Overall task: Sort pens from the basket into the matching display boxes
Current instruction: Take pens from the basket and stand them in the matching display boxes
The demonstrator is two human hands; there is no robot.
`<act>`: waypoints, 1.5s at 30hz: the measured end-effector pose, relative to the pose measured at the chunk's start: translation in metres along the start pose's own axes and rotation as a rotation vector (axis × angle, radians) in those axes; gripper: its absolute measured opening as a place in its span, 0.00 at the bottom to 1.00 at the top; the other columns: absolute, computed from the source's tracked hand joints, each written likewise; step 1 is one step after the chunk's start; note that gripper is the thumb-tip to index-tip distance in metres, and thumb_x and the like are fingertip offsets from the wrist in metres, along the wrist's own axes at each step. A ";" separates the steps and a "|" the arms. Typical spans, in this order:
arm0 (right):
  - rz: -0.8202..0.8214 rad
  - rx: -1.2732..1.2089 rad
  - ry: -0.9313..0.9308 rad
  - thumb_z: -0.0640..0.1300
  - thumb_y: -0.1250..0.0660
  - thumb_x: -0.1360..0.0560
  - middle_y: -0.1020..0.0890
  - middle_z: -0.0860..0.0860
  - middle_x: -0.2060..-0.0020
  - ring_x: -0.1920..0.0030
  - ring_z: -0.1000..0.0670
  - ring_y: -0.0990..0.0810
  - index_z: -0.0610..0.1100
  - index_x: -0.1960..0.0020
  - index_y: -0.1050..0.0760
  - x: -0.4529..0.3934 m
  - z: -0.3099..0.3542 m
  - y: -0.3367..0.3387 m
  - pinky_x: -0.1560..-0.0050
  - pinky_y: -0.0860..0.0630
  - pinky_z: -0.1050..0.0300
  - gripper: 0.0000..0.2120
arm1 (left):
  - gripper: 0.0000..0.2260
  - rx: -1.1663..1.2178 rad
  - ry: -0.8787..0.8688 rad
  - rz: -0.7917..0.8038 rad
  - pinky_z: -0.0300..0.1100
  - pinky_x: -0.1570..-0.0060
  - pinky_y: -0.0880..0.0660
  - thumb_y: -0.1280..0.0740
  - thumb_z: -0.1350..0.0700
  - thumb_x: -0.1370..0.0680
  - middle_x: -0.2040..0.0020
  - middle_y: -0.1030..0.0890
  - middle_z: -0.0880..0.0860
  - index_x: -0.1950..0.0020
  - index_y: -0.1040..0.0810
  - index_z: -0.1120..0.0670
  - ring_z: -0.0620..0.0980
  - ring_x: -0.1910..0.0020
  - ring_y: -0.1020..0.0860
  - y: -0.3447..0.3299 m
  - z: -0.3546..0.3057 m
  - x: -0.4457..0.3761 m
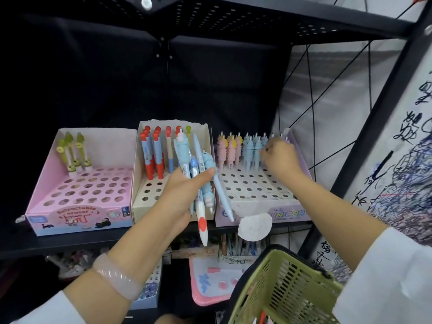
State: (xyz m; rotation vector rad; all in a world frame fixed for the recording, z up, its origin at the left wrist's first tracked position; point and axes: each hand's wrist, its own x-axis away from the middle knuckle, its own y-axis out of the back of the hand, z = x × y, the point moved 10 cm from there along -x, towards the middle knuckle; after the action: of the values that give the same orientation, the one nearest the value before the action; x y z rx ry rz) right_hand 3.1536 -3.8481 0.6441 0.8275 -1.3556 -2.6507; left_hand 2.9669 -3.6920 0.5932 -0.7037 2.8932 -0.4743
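My left hand [184,190] grips a bundle of pens [201,174], mostly blue with fuzzy toppers, plus one white pen with red marks pointing down. It hovers in front of the cream display box [140,204], which holds red and blue pens at its back. My right hand [279,157] reaches into the back row of the lilac unicorn display box [268,213], its fingers pinching a pen among the blue ones; that pen is mostly hidden. Pink and blue fuzzy pens [238,150] stand in that row. The green basket [287,291] hangs at the lower right.
A pink eraser display box [77,216] with three green-topped pens stands at the left on the black shelf. Below the shelf lie more stationery boxes and a pink board [210,281]. A black slanted frame post [364,141] and a scribbled white sheet border the right.
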 end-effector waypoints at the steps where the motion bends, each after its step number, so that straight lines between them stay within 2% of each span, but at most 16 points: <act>1: -0.030 -0.101 0.014 0.43 0.37 0.23 0.22 0.46 0.62 0.60 0.46 0.23 0.39 0.51 0.24 0.007 0.010 0.007 0.61 0.30 0.59 0.08 | 0.04 -0.007 0.000 -0.001 0.38 0.76 0.28 0.32 0.60 0.25 0.66 0.24 0.56 0.51 0.22 0.58 0.47 0.77 0.27 0.000 0.000 0.000; 2: 0.032 -0.254 0.019 0.44 0.37 0.23 0.22 0.47 0.63 0.63 0.49 0.24 0.40 0.52 0.23 0.014 0.022 0.006 0.62 0.29 0.60 0.08 | 0.04 -0.007 0.003 0.005 0.38 0.76 0.28 0.32 0.60 0.25 0.66 0.24 0.56 0.51 0.23 0.58 0.46 0.77 0.27 -0.002 0.001 0.000; 5: 0.546 -0.706 -0.053 0.50 0.36 0.23 0.21 0.51 0.65 0.66 0.55 0.24 0.45 0.57 0.20 0.056 0.068 -0.030 0.66 0.25 0.64 0.11 | 0.06 0.015 0.004 0.039 0.40 0.73 0.26 0.33 0.62 0.24 0.63 0.21 0.55 0.48 0.23 0.59 0.47 0.72 0.23 -0.010 0.003 0.001; 8: 0.778 -0.787 -0.016 0.49 0.35 0.24 0.21 0.55 0.69 0.66 0.57 0.22 0.47 0.60 0.20 0.084 0.095 -0.041 0.61 0.23 0.65 0.10 | 0.08 0.023 0.005 0.046 0.40 0.70 0.23 0.33 0.63 0.25 0.60 0.19 0.55 0.46 0.23 0.58 0.47 0.66 0.20 -0.015 0.003 0.003; 10: 0.731 -0.824 0.011 0.45 0.35 0.23 0.20 0.55 0.69 0.66 0.57 0.21 0.45 0.59 0.22 0.081 0.100 -0.036 0.63 0.24 0.67 0.08 | 0.05 0.022 0.018 0.050 0.39 0.73 0.24 0.33 0.62 0.25 0.63 0.20 0.55 0.49 0.23 0.58 0.46 0.70 0.22 -0.015 0.004 0.004; 11: 0.633 -0.855 0.015 0.44 0.36 0.23 0.20 0.54 0.68 0.67 0.58 0.21 0.44 0.58 0.23 0.073 0.098 -0.027 0.64 0.24 0.67 0.07 | 0.03 0.019 0.024 0.049 0.39 0.74 0.25 0.33 0.62 0.24 0.65 0.21 0.55 0.52 0.23 0.58 0.46 0.72 0.22 -0.014 0.004 0.003; 15: -0.039 -0.822 -0.026 0.43 0.38 0.21 0.18 0.50 0.59 0.66 0.58 0.19 0.42 0.49 0.28 0.028 0.053 0.041 0.65 0.23 0.66 0.05 | 0.04 0.040 0.040 0.028 0.38 0.76 0.28 0.34 0.60 0.24 0.67 0.25 0.55 0.55 0.27 0.58 0.45 0.77 0.26 -0.006 0.004 0.001; 18: -0.261 -0.584 0.013 0.44 0.38 0.22 0.19 0.49 0.59 0.62 0.53 0.19 0.44 0.49 0.31 0.008 0.025 0.072 0.59 0.21 0.60 0.05 | 0.05 0.019 0.043 0.002 0.38 0.76 0.28 0.34 0.57 0.23 0.68 0.25 0.55 0.56 0.26 0.59 0.45 0.77 0.25 -0.001 0.006 0.000; 23: -0.236 -0.201 0.089 0.45 0.37 0.22 0.22 0.46 0.60 0.61 0.47 0.24 0.39 0.46 0.31 -0.006 0.006 0.053 0.60 0.29 0.56 0.10 | 0.06 0.038 0.041 -0.009 0.37 0.75 0.26 0.35 0.59 0.23 0.75 0.26 0.52 0.59 0.28 0.58 0.45 0.78 0.25 -0.001 0.007 -0.001; 26: -0.187 -0.108 0.085 0.45 0.37 0.22 0.22 0.44 0.60 0.62 0.45 0.24 0.38 0.46 0.32 -0.007 -0.004 0.033 0.65 0.34 0.58 0.11 | 0.02 0.049 0.051 -0.030 0.37 0.75 0.25 0.34 0.60 0.23 0.73 0.23 0.50 0.55 0.26 0.58 0.43 0.75 0.23 0.001 0.009 0.000; 29: -0.156 -0.080 0.051 0.46 0.38 0.22 0.21 0.41 0.56 0.62 0.45 0.24 0.38 0.45 0.32 -0.007 -0.011 0.024 0.65 0.33 0.58 0.12 | 0.02 0.044 0.053 -0.042 0.36 0.75 0.26 0.34 0.61 0.24 0.69 0.23 0.52 0.55 0.25 0.58 0.43 0.74 0.22 0.004 0.009 0.001; 33: -0.116 0.064 0.010 0.45 0.40 0.21 0.22 0.38 0.55 0.69 0.46 0.27 0.38 0.48 0.33 -0.017 -0.005 0.027 0.72 0.37 0.58 0.10 | 0.01 0.035 0.062 -0.043 0.36 0.75 0.25 0.34 0.61 0.24 0.70 0.23 0.52 0.55 0.25 0.58 0.43 0.75 0.22 0.005 0.010 0.001; 36: -0.025 0.231 -0.022 0.44 0.42 0.20 0.22 0.37 0.49 0.53 0.38 0.21 0.35 0.41 0.33 -0.024 -0.002 0.016 0.61 0.31 0.53 0.13 | 0.00 0.035 0.065 -0.044 0.36 0.75 0.25 0.34 0.61 0.24 0.71 0.22 0.51 0.54 0.25 0.58 0.43 0.74 0.22 0.005 0.013 0.004; 38: 0.047 0.343 -0.017 0.44 0.44 0.19 0.22 0.38 0.46 0.47 0.38 0.22 0.37 0.37 0.34 -0.021 -0.001 0.003 0.57 0.28 0.52 0.15 | 0.02 0.044 0.065 -0.042 0.36 0.75 0.26 0.34 0.62 0.24 0.68 0.23 0.54 0.53 0.25 0.59 0.45 0.74 0.22 0.006 0.015 0.006; 42: 0.082 0.388 -0.027 0.44 0.45 0.19 0.26 0.37 0.39 0.43 0.38 0.23 0.39 0.32 0.37 -0.011 -0.008 -0.006 0.52 0.26 0.50 0.17 | 0.03 0.075 0.059 -0.065 0.36 0.75 0.25 0.35 0.62 0.24 0.67 0.23 0.54 0.52 0.25 0.61 0.45 0.73 0.21 0.014 0.011 0.006; 45: 0.048 0.358 0.019 0.41 0.43 0.20 0.25 0.37 0.41 0.45 0.38 0.23 0.39 0.32 0.37 -0.001 -0.002 0.003 0.55 0.26 0.51 0.18 | 0.02 0.108 0.066 -0.087 0.36 0.75 0.25 0.36 0.63 0.23 0.67 0.23 0.55 0.55 0.26 0.60 0.45 0.74 0.21 0.017 0.010 0.003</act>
State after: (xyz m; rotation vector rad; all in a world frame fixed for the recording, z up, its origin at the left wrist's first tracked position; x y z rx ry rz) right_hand 3.1549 -3.8514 0.6454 0.8339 -1.8521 -2.3912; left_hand 2.9592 -3.6820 0.5781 -0.8140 2.8800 -0.6717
